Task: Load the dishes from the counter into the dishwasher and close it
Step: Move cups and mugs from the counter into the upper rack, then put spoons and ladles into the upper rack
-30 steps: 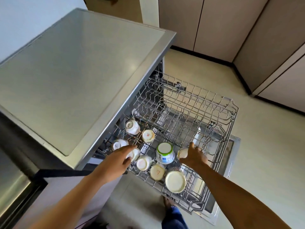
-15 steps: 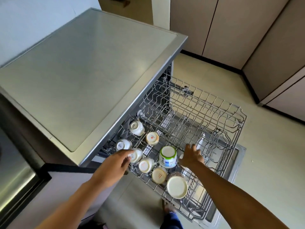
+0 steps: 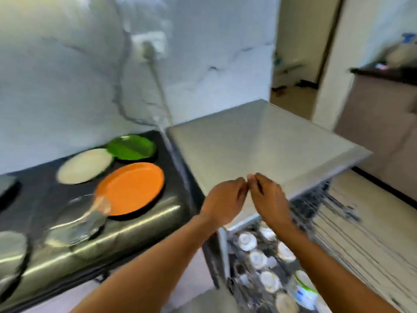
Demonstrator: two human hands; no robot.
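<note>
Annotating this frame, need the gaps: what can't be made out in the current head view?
Head view:
Clear object at counter edge: motion blur, identity unclear.
Left hand, right hand: fingertips meet; blur hides whether they pinch anything.
Rack: wires smeared; bottom edge cuts its near end.
Round item, far left: cut by frame edge.

From my station I see the left hand [image 3: 225, 201] and the right hand [image 3: 269, 199], both bare. The left forearm [image 3: 158, 263] and the right forearm [image 3: 327, 260] are bare also, as far as the bottom edge shows them. The blur hides any finer details of them.
</note>
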